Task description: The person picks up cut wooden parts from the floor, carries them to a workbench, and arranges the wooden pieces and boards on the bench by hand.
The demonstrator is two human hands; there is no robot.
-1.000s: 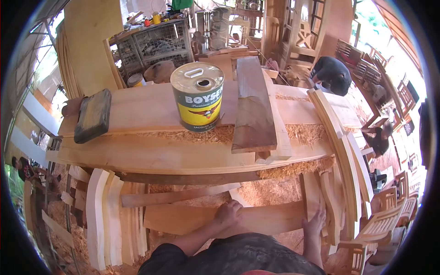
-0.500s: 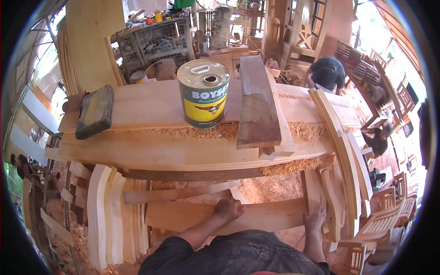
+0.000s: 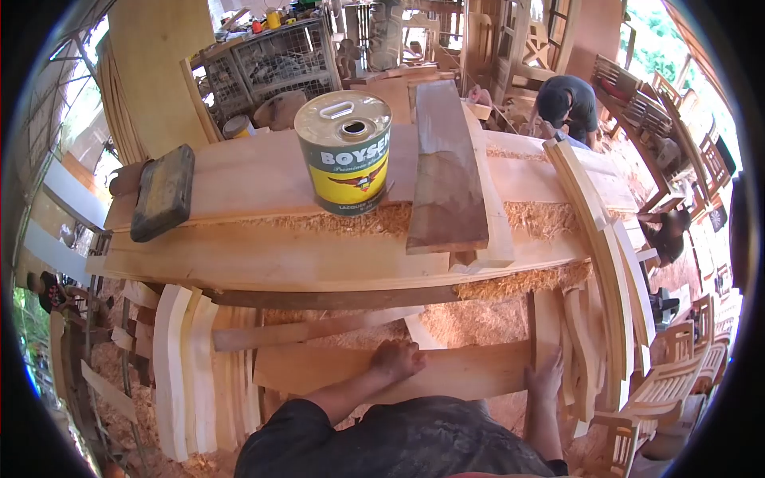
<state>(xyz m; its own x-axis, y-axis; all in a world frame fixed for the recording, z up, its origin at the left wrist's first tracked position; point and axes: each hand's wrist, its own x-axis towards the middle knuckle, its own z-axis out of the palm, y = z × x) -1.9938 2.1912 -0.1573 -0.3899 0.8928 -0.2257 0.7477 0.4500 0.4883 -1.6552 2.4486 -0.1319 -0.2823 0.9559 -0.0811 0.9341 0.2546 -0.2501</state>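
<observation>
A wide, flat wooden board (image 3: 319, 368) lies crosswise in front of my body, below the workbench edge. My left hand (image 3: 401, 361) is closed over the board's far edge near its middle, the fingers curled and partly hidden. At the board's right end, my right hand (image 3: 544, 378) rests against an upright wooden piece (image 3: 547, 319), with its fingers stretched out. Just beyond the board, a narrow wooden strip (image 3: 311, 327) lies at a slant. Wood shavings (image 3: 462, 323) fill the space behind it.
On the workbench (image 3: 263, 259) stand a Boysen can (image 3: 344, 155), a dark flat case (image 3: 163, 193) and a dark-faced plank (image 3: 448, 175). Curved wooden pieces (image 3: 185, 366) stand at left, with more pieces (image 3: 610, 279) leaning at right. A person (image 3: 567, 107) bends over beyond the bench.
The view has shifted slightly, so the can appears a little further left and higher. Both hands keep nearly the same places. The person behind the bench has shifted posture.
</observation>
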